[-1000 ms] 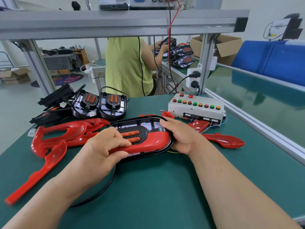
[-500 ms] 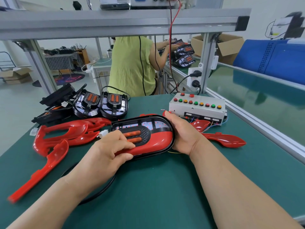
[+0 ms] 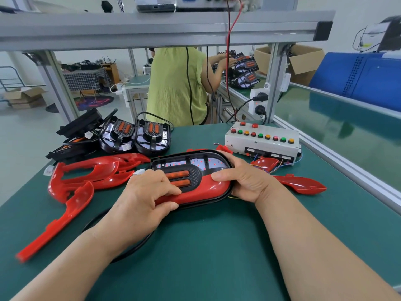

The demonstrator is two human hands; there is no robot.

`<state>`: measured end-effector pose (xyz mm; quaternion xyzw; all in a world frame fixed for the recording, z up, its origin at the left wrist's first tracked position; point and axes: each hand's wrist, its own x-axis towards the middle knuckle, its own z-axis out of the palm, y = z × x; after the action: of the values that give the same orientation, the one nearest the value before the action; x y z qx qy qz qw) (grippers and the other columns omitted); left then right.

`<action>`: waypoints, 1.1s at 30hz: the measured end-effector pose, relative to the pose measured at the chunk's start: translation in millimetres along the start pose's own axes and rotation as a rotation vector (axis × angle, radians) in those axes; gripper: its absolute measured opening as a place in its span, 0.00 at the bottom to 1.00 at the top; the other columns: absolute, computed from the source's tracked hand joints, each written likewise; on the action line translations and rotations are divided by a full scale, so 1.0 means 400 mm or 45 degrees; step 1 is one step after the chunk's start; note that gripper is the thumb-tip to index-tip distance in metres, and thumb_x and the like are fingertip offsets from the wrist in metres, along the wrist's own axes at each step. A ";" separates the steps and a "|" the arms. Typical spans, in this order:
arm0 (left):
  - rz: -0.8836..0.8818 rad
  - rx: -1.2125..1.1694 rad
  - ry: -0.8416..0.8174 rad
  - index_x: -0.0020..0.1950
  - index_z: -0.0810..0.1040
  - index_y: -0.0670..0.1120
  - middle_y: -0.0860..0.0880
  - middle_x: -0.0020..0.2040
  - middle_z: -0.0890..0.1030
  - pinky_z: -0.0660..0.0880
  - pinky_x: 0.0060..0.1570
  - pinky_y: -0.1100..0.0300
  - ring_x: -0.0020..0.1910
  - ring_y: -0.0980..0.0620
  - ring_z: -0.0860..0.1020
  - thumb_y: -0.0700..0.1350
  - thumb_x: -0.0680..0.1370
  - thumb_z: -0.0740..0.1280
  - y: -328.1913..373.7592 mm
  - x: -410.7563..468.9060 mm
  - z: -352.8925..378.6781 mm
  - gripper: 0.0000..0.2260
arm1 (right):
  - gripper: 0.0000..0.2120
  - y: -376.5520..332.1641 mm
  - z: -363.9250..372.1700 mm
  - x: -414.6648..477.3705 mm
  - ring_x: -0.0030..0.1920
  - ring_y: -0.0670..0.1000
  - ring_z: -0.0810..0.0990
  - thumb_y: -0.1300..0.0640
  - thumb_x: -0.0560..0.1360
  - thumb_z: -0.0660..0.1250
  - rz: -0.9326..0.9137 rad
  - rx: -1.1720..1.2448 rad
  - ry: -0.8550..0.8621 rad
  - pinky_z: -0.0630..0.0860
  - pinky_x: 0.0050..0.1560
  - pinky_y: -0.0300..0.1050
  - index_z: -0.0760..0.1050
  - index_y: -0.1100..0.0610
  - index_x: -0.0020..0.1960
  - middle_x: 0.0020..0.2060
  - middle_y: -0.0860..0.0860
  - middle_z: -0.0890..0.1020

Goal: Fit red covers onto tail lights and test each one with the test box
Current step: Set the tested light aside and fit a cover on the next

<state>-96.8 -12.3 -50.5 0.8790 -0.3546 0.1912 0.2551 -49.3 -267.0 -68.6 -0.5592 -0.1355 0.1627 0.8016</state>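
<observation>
A black tail light with a red cover on its near side lies on the green table at centre. My left hand grips its left end, thumb under the edge and fingers over the orange lenses. My right hand holds its right end, thumb pressing on the red cover. The white test box with coloured buttons stands behind, to the right. Loose red covers are piled at left, and more red covers lie at right.
Several uncovered black tail lights sit at the back left of the table. A black cable loops under my left wrist. A person in a green top works at the bench behind. An aluminium frame beam crosses overhead.
The tail light has shifted slightly toward the right. My right thumb has come over onto the red cover, and my left fingers have slid further across the lenses.
</observation>
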 end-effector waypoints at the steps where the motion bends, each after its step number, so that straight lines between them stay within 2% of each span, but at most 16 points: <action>1: -0.015 -0.001 0.007 0.50 0.85 0.46 0.54 0.44 0.77 0.73 0.52 0.45 0.46 0.50 0.76 0.43 0.70 0.76 -0.003 -0.001 0.004 0.10 | 0.27 -0.001 0.000 0.001 0.51 0.57 0.83 0.70 0.65 0.70 0.002 -0.004 0.016 0.81 0.55 0.54 0.77 0.55 0.62 0.54 0.57 0.84; 3: -0.066 -0.049 -0.011 0.55 0.84 0.49 0.55 0.47 0.76 0.72 0.58 0.48 0.51 0.51 0.76 0.44 0.70 0.78 -0.005 -0.003 0.007 0.14 | 0.27 -0.005 0.001 0.000 0.51 0.57 0.83 0.70 0.65 0.70 0.004 0.003 0.022 0.80 0.56 0.55 0.77 0.55 0.62 0.54 0.57 0.84; 4: -0.107 -0.104 -0.012 0.58 0.83 0.51 0.56 0.49 0.76 0.70 0.61 0.54 0.53 0.53 0.75 0.48 0.69 0.78 -0.007 -0.003 0.004 0.17 | 0.26 -0.007 0.001 -0.002 0.51 0.57 0.83 0.70 0.65 0.69 0.001 0.013 0.020 0.80 0.56 0.55 0.78 0.55 0.62 0.54 0.57 0.84; 5: -0.165 -0.174 0.017 0.60 0.81 0.53 0.56 0.50 0.76 0.69 0.61 0.62 0.55 0.55 0.75 0.53 0.69 0.78 -0.008 0.000 -0.003 0.20 | 0.26 -0.010 0.000 -0.003 0.52 0.57 0.83 0.70 0.65 0.69 -0.005 0.026 0.020 0.80 0.56 0.55 0.78 0.55 0.62 0.55 0.57 0.84; 7: -0.399 -0.297 0.157 0.57 0.79 0.58 0.57 0.49 0.77 0.68 0.54 0.72 0.53 0.61 0.75 0.63 0.67 0.75 -0.015 0.009 -0.023 0.22 | 0.27 -0.014 -0.004 -0.005 0.53 0.57 0.82 0.70 0.65 0.69 -0.024 0.063 0.028 0.79 0.57 0.55 0.77 0.55 0.63 0.56 0.58 0.83; 8: -0.555 -0.311 0.208 0.53 0.79 0.59 0.57 0.48 0.78 0.69 0.50 0.71 0.50 0.62 0.75 0.66 0.64 0.71 -0.022 0.014 -0.033 0.21 | 0.27 -0.016 -0.006 -0.005 0.52 0.57 0.83 0.69 0.65 0.68 -0.037 0.083 0.028 0.79 0.56 0.55 0.77 0.56 0.63 0.56 0.58 0.83; 10: -0.831 -0.302 0.135 0.47 0.80 0.56 0.55 0.44 0.81 0.72 0.44 0.64 0.44 0.60 0.78 0.69 0.63 0.65 -0.039 0.019 -0.048 0.22 | 0.26 -0.019 -0.007 -0.005 0.51 0.56 0.84 0.69 0.66 0.68 -0.057 0.109 0.027 0.80 0.55 0.54 0.77 0.56 0.63 0.55 0.58 0.83; 12: -0.977 -0.465 -0.049 0.45 0.81 0.50 0.54 0.42 0.82 0.74 0.39 0.60 0.39 0.55 0.79 0.68 0.65 0.65 -0.052 0.018 -0.047 0.23 | 0.26 -0.019 -0.005 -0.005 0.51 0.57 0.84 0.69 0.66 0.68 -0.062 0.112 0.028 0.80 0.55 0.53 0.76 0.58 0.64 0.56 0.59 0.83; 15: -1.072 -0.886 -0.257 0.49 0.84 0.44 0.47 0.42 0.84 0.74 0.33 0.63 0.37 0.54 0.79 0.62 0.68 0.68 -0.054 0.013 -0.037 0.22 | 0.25 -0.017 -0.002 -0.003 0.50 0.56 0.84 0.69 0.66 0.68 -0.064 0.131 0.029 0.82 0.52 0.52 0.77 0.57 0.62 0.54 0.58 0.84; 19: -1.197 -1.305 -0.301 0.55 0.84 0.40 0.39 0.50 0.85 0.78 0.33 0.63 0.40 0.51 0.82 0.54 0.71 0.70 -0.058 0.019 -0.024 0.21 | 0.30 -0.016 0.001 -0.002 0.52 0.58 0.82 0.70 0.65 0.69 -0.042 0.119 0.071 0.79 0.57 0.55 0.73 0.59 0.67 0.57 0.60 0.82; 22: -1.265 -1.509 -0.286 0.56 0.84 0.39 0.38 0.52 0.85 0.81 0.36 0.61 0.41 0.49 0.84 0.49 0.71 0.70 -0.060 0.021 -0.017 0.18 | 0.33 -0.013 0.007 0.001 0.54 0.59 0.81 0.70 0.64 0.69 -0.015 0.100 0.104 0.78 0.59 0.57 0.72 0.59 0.69 0.59 0.60 0.81; 26: -1.273 -1.544 -0.197 0.55 0.82 0.36 0.38 0.48 0.85 0.82 0.37 0.60 0.40 0.48 0.85 0.45 0.70 0.70 -0.062 0.020 -0.012 0.18 | 0.33 -0.011 0.011 0.003 0.53 0.58 0.82 0.70 0.64 0.70 -0.006 0.109 0.105 0.79 0.56 0.57 0.73 0.57 0.67 0.58 0.59 0.82; 33: -1.217 -1.378 -0.132 0.53 0.81 0.33 0.38 0.45 0.85 0.82 0.36 0.61 0.38 0.48 0.85 0.45 0.74 0.69 -0.061 0.018 0.002 0.16 | 0.32 -0.008 0.011 0.007 0.54 0.59 0.82 0.71 0.64 0.70 -0.012 0.138 0.088 0.81 0.54 0.55 0.73 0.57 0.68 0.58 0.59 0.82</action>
<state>-74.4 -1.4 -55.0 0.6965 0.0118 -0.1855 0.6930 -48.3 -263.0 -64.1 -0.5197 -0.1014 0.1466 0.8356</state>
